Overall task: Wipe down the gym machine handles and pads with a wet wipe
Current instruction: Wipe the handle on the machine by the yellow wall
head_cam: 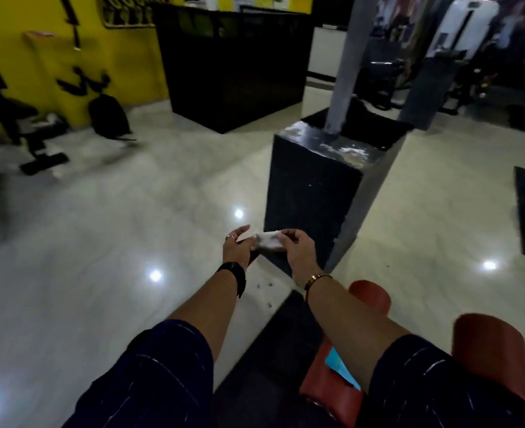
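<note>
While both pinch its ends, the left grip (238,245) and right grip (298,251) hold the wet wipe (267,240) stretched between them at the centre, probably to open it out before wiping. Red pads (489,344) sit at five o'clock, just under the right arm, beside a blue packet (341,369) on the red seat (326,389). At twelve o'clock a black plinth (316,193) bearing a grey pillar (344,57) stands just beyond the hands, apparently no obstacle to the pads.

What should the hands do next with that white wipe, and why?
Probably pull the wet wipe open flat first. The left hand and right hand each hold one end, it looks bunched up, and it touches no red pad yet.
</note>
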Motion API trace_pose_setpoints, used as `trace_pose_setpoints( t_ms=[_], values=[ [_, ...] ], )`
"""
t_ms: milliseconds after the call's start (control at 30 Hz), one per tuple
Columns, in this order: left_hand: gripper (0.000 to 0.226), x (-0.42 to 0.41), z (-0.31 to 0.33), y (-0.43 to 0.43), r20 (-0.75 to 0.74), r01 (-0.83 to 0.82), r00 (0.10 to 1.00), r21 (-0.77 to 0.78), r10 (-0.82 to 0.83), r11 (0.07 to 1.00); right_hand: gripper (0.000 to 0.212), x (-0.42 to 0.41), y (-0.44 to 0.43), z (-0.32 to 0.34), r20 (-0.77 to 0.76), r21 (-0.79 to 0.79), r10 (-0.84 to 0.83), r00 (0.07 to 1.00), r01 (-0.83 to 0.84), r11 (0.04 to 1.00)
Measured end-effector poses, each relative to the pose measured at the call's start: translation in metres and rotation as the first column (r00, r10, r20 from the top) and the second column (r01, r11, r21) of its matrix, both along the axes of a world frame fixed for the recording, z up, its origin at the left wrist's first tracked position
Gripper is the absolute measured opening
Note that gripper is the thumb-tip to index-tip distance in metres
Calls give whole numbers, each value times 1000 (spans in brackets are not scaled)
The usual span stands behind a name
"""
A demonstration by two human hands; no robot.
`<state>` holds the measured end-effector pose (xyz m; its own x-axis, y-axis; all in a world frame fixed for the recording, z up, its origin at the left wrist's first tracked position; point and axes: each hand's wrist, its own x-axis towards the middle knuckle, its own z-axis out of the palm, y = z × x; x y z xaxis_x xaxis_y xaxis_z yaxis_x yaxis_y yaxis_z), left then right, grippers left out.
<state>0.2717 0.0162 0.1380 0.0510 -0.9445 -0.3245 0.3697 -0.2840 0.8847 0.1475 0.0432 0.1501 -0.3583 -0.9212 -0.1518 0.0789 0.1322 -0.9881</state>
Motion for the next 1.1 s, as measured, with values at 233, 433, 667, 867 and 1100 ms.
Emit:
trace_pose_setpoints(
  t_ms=[233, 433, 667, 867, 1100],
  values=[
    [19, 100, 16, -26, -120, -139, 982, 47, 144, 989, 6, 101, -55, 6, 230, 25, 101, 968, -109, 994],
    [16, 203, 17, -80, -162, -211, 961, 98, 225, 972, 19, 197, -117, 14, 305, -35, 238, 922, -239, 970],
    [45, 332, 17, -151, -223, -258, 933, 130, 282, 957, 14, 322, -195, 11, 370, -17, 347, 862, -367, 930],
    [10, 408, 14, -188, -130, -313, 940, 50, 317, 948, 9, 398, -246, 0, 339, -74, 447, 827, -451, 890],
    [23, 470, 1, -255, -95, -382, 919, 14, 382, 924, 17, 462, -323, -15, 302, -120, 535, 789, -525, 842]
  ],
)
